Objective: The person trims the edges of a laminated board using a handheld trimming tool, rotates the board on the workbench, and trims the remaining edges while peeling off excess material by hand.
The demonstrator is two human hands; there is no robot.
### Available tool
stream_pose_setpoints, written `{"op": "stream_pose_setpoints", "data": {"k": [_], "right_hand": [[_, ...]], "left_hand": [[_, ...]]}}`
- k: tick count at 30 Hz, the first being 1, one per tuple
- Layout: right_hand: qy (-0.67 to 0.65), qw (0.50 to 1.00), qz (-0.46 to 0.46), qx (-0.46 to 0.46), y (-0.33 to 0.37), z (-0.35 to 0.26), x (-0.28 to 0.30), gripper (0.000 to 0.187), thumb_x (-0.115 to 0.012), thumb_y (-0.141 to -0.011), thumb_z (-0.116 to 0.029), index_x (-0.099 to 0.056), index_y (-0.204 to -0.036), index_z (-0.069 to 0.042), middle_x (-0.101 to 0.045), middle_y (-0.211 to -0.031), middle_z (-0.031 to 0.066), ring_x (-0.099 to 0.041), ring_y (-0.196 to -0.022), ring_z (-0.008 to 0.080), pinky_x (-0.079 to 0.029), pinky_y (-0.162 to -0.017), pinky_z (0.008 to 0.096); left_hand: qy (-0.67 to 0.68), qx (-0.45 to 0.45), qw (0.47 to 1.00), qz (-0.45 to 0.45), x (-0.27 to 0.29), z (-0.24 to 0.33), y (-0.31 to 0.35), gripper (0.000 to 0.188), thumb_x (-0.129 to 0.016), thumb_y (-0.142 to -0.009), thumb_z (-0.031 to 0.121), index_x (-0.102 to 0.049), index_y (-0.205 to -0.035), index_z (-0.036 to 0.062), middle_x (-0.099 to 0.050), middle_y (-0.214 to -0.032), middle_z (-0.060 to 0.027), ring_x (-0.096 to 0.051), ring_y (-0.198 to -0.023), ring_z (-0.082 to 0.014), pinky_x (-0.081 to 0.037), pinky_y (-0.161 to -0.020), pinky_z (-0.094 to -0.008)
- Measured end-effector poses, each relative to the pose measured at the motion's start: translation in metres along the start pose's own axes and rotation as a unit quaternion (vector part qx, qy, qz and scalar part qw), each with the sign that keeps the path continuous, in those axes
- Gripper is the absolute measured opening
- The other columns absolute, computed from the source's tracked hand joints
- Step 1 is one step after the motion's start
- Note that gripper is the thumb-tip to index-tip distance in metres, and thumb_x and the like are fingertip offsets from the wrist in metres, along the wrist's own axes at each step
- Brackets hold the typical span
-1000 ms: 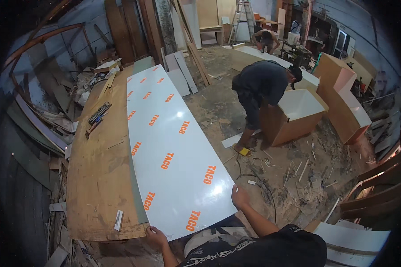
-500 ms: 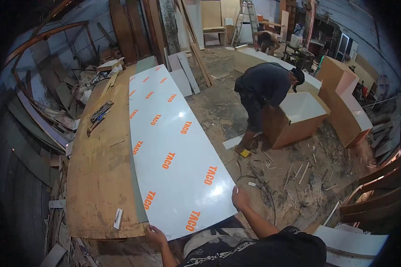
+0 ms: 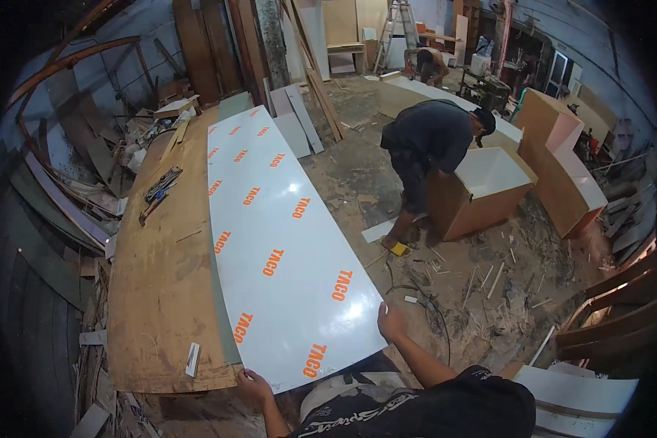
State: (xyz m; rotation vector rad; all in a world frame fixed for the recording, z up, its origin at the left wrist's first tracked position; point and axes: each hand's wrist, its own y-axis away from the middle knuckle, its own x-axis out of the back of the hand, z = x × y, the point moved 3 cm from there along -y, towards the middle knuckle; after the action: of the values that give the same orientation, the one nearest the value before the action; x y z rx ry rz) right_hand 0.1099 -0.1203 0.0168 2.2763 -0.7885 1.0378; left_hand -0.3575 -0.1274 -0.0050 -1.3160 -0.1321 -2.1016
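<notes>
A long glossy white laminate sheet (image 3: 270, 226) with orange printed lettering lies over the right part of a wooden worktable (image 3: 153, 292). Its right side juts past the table. My left hand (image 3: 254, 385) grips the near left corner, thumb on top. Further right, my right hand (image 3: 392, 323) is closed on the sheet's right edge by the near right corner. Under the sheet's left edge shows a strip of grey-green board (image 3: 225, 321). Fingers beneath the sheet are hidden in both hands.
On the table lie a hammer (image 3: 152, 206), a dark tool bundle (image 3: 164, 181) and a small white offcut (image 3: 193, 359). At right, a co-worker (image 3: 431, 139) bends over a wooden box (image 3: 482, 197). Scraps and a dark cable (image 3: 445, 328) litter the floor. Another person (image 3: 432, 66) crouches farther back.
The white sheet's far end and right edge sit slightly farther left in view. Both hands keep their hold. The co-worker stays bent over the box.
</notes>
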Motion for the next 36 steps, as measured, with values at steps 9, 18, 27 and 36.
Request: {"op": "stream_pose_setpoints", "data": {"k": [9,18,27,36], "right_hand": [[-0.004,1.000,-0.016,0.006,0.004,-0.005,0.008,0.053,-0.039,-0.102,-0.044,-0.066,-0.118,-0.001,-0.068,-0.106,0.0297,-0.065,-0.100,0.0474,-0.049,-0.091,0.0556],[-0.013,1.000,-0.020,-0.003,0.007,-0.009,0.008,0.050,-0.041,-0.102,-0.042,-0.067,-0.119,-0.003,-0.067,-0.113,0.0256,-0.063,-0.106,0.0452,-0.048,-0.094,0.0530],[0.001,1.000,-0.019,0.009,0.004,-0.003,0.004,0.051,-0.040,-0.103,-0.042,-0.067,-0.117,-0.001,-0.067,-0.113,0.0266,-0.063,-0.106,0.0453,-0.048,-0.094,0.0537],[0.002,1.000,0.001,0.015,0.006,-0.009,0.009,0.053,-0.039,-0.102,-0.044,-0.068,-0.114,-0.001,-0.068,-0.107,0.0274,-0.065,-0.101,0.0465,-0.049,-0.091,0.0548]], "left_hand": [[-0.017,-0.007,1.000,0.008,0.000,-0.001,0.001,0.021,-0.054,-0.098,0.021,-0.065,-0.102,0.0028,-0.067,-0.103,-0.0154,-0.065,-0.096,-0.0347,-0.052,-0.081,-0.0452],[0.060,-0.038,0.997,0.041,-0.005,-0.006,-0.001,0.017,-0.056,-0.096,0.013,-0.063,-0.101,-0.0019,-0.065,-0.102,-0.0193,-0.063,-0.094,-0.0376,-0.049,-0.081,-0.0468],[0.086,-0.024,0.995,0.038,-0.007,-0.002,0.002,0.016,-0.054,-0.097,0.010,-0.061,-0.102,-0.0034,-0.062,-0.101,-0.0221,-0.060,-0.094,-0.0397,-0.047,-0.083,-0.0477],[0.031,-0.006,0.999,-0.016,0.003,0.004,0.002,0.020,-0.050,-0.099,0.014,-0.060,-0.105,-0.0019,-0.062,-0.103,-0.0210,-0.061,-0.095,-0.0395,-0.048,-0.082,-0.0478]]}}
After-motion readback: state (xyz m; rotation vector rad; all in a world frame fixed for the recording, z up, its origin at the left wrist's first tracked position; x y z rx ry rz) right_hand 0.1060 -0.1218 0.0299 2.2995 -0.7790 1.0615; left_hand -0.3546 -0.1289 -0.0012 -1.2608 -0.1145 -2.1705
